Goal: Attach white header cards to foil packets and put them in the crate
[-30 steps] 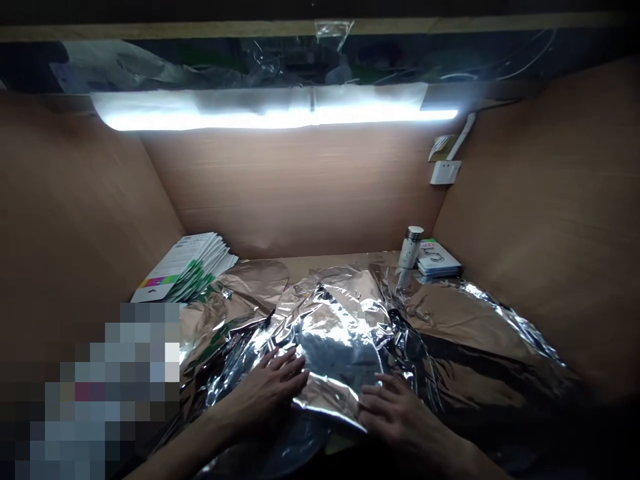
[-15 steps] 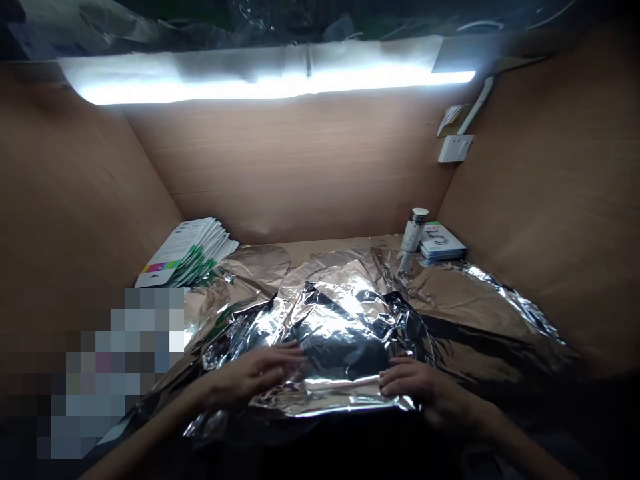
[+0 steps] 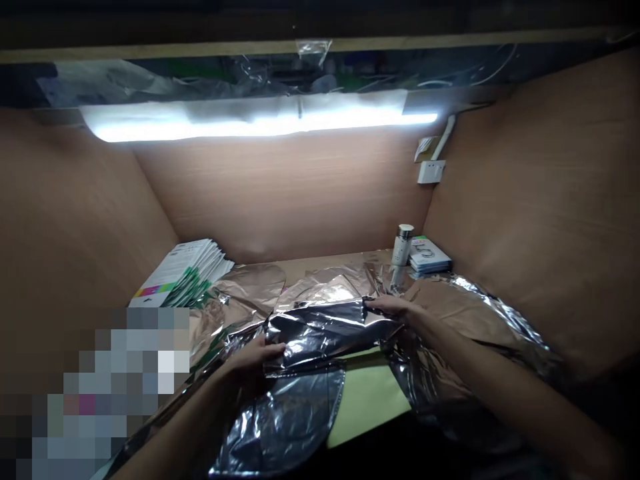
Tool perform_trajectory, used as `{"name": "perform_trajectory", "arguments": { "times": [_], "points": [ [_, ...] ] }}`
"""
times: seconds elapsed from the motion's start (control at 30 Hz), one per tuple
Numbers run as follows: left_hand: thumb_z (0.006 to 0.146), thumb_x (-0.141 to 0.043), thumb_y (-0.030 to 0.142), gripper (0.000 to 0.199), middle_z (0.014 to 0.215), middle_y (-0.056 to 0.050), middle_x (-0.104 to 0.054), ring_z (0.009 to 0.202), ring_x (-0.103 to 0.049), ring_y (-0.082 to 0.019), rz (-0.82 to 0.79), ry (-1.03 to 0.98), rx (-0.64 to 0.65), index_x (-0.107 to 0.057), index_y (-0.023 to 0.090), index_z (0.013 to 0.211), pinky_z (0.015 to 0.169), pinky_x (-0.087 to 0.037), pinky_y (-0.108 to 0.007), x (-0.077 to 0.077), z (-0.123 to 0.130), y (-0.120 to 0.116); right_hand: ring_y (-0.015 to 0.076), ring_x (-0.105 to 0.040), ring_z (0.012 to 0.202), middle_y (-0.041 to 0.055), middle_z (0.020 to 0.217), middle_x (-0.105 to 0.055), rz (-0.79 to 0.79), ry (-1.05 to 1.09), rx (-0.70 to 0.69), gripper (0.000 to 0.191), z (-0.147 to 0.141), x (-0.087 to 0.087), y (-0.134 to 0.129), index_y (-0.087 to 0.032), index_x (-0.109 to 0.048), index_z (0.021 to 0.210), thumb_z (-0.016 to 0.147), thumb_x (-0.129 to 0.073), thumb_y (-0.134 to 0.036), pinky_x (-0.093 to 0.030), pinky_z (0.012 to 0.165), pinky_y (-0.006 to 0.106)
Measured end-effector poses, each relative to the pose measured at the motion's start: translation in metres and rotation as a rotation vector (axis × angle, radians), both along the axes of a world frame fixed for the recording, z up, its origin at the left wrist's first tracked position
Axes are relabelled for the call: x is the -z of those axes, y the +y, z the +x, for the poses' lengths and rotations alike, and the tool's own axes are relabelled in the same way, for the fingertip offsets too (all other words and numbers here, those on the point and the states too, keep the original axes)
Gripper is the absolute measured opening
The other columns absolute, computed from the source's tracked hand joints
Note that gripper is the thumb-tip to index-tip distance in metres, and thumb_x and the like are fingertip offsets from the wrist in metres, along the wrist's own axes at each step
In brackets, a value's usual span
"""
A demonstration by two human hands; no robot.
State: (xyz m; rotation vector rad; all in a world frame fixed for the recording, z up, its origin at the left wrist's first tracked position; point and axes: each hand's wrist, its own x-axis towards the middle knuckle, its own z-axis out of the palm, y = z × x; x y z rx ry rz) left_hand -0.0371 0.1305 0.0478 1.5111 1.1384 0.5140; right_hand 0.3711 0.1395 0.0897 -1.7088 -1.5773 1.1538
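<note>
A flat silver foil balloon [image 3: 320,333], partly folded over, is stretched between my two hands. My left hand [image 3: 257,353] is closed on its left edge, with the thumb on top. At the upper right corner, my right hand [image 3: 393,307] pinches the foil. Below the fold, a rounded, seamed part of the silver foil [image 3: 295,413] hangs toward me. Beside that part a pale yellow sheet [image 3: 370,393] shows from under the fold. More rose-gold foil [image 3: 450,307] lies spread on the table behind and to the right.
A fanned stack of printed packets [image 3: 185,267] leans at the back left. At the back right stand a white bottle with a metal lid [image 3: 403,247] and a pile of flat packets [image 3: 430,257]. Wooden panels [image 3: 300,200] enclose three sides, under a lit tube [image 3: 260,127].
Both hands, earlier resting flat on the foil, now grip it. My right hand has moved up and away, the foil is folded over, and the yellow sheet has come into view. The camera view has tilted up.
</note>
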Motion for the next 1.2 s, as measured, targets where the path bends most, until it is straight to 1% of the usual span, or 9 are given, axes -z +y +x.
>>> {"name": "perform_trajectory", "arguments": {
  "times": [0.1, 0.17, 0.3, 0.4, 0.47, 0.57, 0.63, 0.87, 1.2],
  "points": [
    [0.072, -0.071, 0.056, 0.041, 0.067, 0.002, -0.056, 0.059, -0.051, -0.012, -0.012, -0.034, -0.084, -0.055, 0.019, 0.075, 0.058, -0.041, -0.024, 0.009, 0.013, 0.004, 0.0375, -0.062, 0.109, 0.0213, 0.109, -0.070, 0.144, -0.204, 0.157, 0.048, -0.011, -0.010, -0.009, -0.005, -0.067, 0.116, 0.097, -0.056, -0.048, -0.048, 0.092, 0.046],
    [0.071, -0.070, 0.053, 0.039, 0.062, 0.005, -0.049, 0.054, -0.045, -0.011, -0.021, -0.038, -0.132, -0.049, 0.020, 0.069, 0.053, -0.036, -0.023, 0.014, 0.017, 0.008, 0.0418, -0.044, 0.137, 0.0258, 0.144, -0.054, 0.374, -0.388, 0.177, 0.059, -0.030, -0.014, -0.023, -0.007, -0.050, 0.145, 0.102, -0.047, -0.048, -0.033, 0.111, 0.054],
    [0.070, -0.067, 0.050, 0.037, 0.057, 0.005, -0.045, 0.050, -0.043, -0.011, -0.003, 0.035, -0.181, -0.045, 0.022, 0.063, 0.051, -0.034, -0.024, 0.019, 0.015, 0.014, 0.0380, -0.025, 0.152, 0.0139, 0.167, -0.030, 0.764, -0.816, -0.205, 0.064, -0.080, 0.004, -0.040, -0.024, -0.034, 0.161, 0.105, -0.041, -0.053, -0.012, 0.122, 0.059],
    [0.073, -0.068, 0.044, 0.029, 0.062, 0.000, -0.054, 0.059, -0.055, -0.018, 0.080, 0.136, -0.212, -0.052, 0.021, 0.067, 0.058, -0.043, -0.030, 0.009, 0.012, 0.011, 0.0392, -0.025, 0.152, 0.0118, 0.167, -0.032, 0.623, -0.908, -0.384, 0.064, -0.097, 0.036, -0.031, -0.029, -0.036, 0.161, 0.104, -0.040, -0.059, -0.008, 0.121, 0.065],
    [0.082, -0.063, 0.038, 0.020, 0.087, -0.008, -0.068, 0.086, -0.066, -0.027, 0.271, 0.211, -0.271, -0.063, 0.019, 0.086, 0.077, -0.051, -0.038, -0.002, 0.017, 0.004, 0.0411, -0.023, 0.153, 0.0129, 0.168, -0.029, 0.523, -0.912, -0.408, 0.066, -0.096, 0.055, -0.021, -0.029, -0.035, 0.161, 0.104, -0.038, -0.061, -0.004, 0.119, 0.069],
    [0.100, -0.042, 0.028, 0.038, 0.144, -0.013, -0.059, 0.136, -0.050, -0.029, 0.811, 0.411, -0.158, -0.061, 0.020, 0.132, 0.113, -0.038, -0.046, -0.011, 0.043, -0.005, 0.0428, -0.017, 0.155, 0.0136, 0.170, -0.024, 0.455, -0.886, -0.415, 0.068, -0.089, 0.072, -0.012, -0.029, -0.028, 0.163, 0.104, -0.033, -0.062, -0.001, 0.117, 0.073],
    [0.104, -0.036, 0.030, 0.046, 0.159, -0.010, -0.047, 0.149, -0.037, -0.029, 1.040, 0.602, 0.032, -0.053, 0.022, 0.146, 0.122, -0.028, -0.049, -0.005, 0.067, -0.003, 0.0439, -0.014, 0.155, 0.0132, 0.171, -0.020, 0.434, -0.866, -0.413, 0.069, -0.086, 0.078, -0.010, -0.030, -0.025, 0.164, 0.104, -0.029, -0.064, 0.001, 0.115, 0.076],
    [0.095, -0.036, 0.076, 0.080, 0.171, -0.008, -0.024, 0.157, -0.010, -0.044, 0.775, 0.935, 0.158, -0.032, 0.031, 0.162, 0.119, -0.011, -0.072, 0.044, 0.087, 0.021, 0.0426, -0.012, 0.156, 0.0124, 0.172, -0.016, 0.400, -0.835, -0.367, 0.076, -0.089, 0.086, -0.009, -0.031, -0.027, 0.164, 0.101, -0.019, -0.073, 0.004, 0.115, 0.076],
    [0.094, -0.032, 0.080, 0.085, 0.172, -0.012, -0.021, 0.157, -0.009, -0.043, 0.813, 0.916, 0.158, -0.031, 0.030, 0.162, 0.120, -0.009, -0.068, 0.047, 0.082, 0.020, 0.0375, -0.011, 0.157, 0.0142, 0.171, -0.016, 0.298, -0.887, -0.305, 0.072, -0.040, 0.075, -0.027, -0.025, -0.023, 0.165, 0.105, -0.025, -0.064, -0.001, 0.122, 0.064]
  ]
}}
